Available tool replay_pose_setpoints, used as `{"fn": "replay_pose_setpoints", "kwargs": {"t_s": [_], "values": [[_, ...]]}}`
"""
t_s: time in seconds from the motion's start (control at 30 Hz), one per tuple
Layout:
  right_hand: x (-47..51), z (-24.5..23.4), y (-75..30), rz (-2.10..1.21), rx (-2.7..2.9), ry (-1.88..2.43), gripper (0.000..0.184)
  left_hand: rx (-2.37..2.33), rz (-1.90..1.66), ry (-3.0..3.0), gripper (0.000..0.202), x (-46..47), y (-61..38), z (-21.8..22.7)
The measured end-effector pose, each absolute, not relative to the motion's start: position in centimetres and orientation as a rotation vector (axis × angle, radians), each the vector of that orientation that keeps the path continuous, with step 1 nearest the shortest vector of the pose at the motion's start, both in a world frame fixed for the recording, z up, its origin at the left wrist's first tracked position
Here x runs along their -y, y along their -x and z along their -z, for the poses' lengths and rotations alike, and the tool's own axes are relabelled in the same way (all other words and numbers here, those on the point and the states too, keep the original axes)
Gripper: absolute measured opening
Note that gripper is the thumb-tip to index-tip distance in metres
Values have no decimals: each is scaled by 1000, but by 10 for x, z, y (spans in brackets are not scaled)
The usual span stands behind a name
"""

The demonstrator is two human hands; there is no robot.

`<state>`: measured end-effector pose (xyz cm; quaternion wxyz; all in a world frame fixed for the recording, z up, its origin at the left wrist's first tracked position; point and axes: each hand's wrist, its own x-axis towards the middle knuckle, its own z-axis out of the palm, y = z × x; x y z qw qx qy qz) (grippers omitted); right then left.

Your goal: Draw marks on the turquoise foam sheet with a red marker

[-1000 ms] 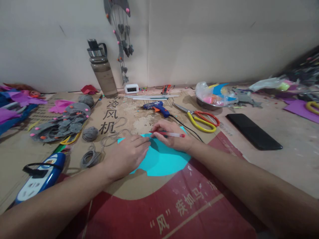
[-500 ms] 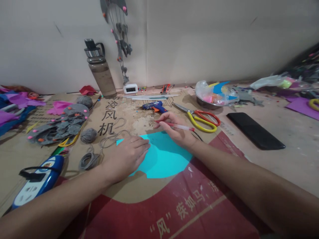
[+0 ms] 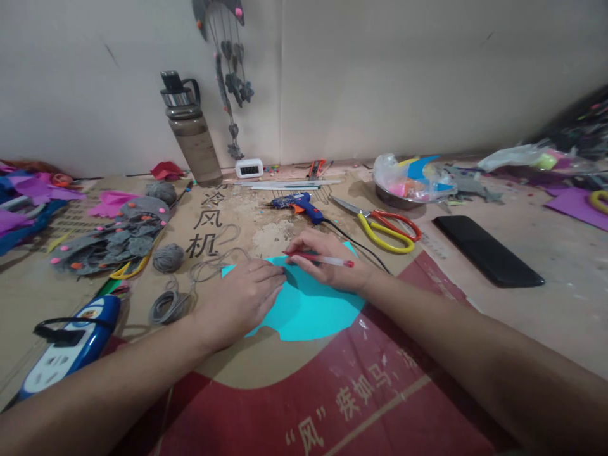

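A turquoise sheet (image 3: 313, 310) with a cut, curved edge lies on the cardboard in front of me. Flat on its left part rests my left hand (image 3: 249, 291), fingers stretched out together and holding nothing. Above the sheet's upper part, my right hand (image 3: 327, 256) is closed around a red pen (image 3: 325, 259) with a clear barrel. The pen's tip points left, close to the left fingertips; whether it touches the sheet I cannot tell.
Beyond the sheet lie a blue glue gun (image 3: 297, 204) and scissors (image 3: 380, 227). A phone (image 3: 487, 250) is at right. Left are yarn balls (image 3: 168, 258), a felt piece (image 3: 118, 237) and a power strip (image 3: 71, 348). A bottle (image 3: 192, 133) and clock (image 3: 249, 168) stand behind.
My right hand with the pen has moved left and slightly down, toward my left hand. More of the glue gun's handle and cord shows now. My left hand has stayed in place.
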<state>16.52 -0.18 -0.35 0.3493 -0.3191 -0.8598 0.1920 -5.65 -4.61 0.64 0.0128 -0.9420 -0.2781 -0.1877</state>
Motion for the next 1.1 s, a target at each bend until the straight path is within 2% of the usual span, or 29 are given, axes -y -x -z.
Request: {"fn": "replay_pose_setpoints", "kwargs": {"t_s": [0.37,0.73,1.1], "values": [[1,6,-164,-522,2229,867,14,1005,567,2913,27,48,54,-8],[0,4,-166,-968,1823,924,16,1005,562,2943,27,47,54,-8],[2,0,-165,-821,1879,923,12,1043,485,2951,31,48,55,-8]]}}
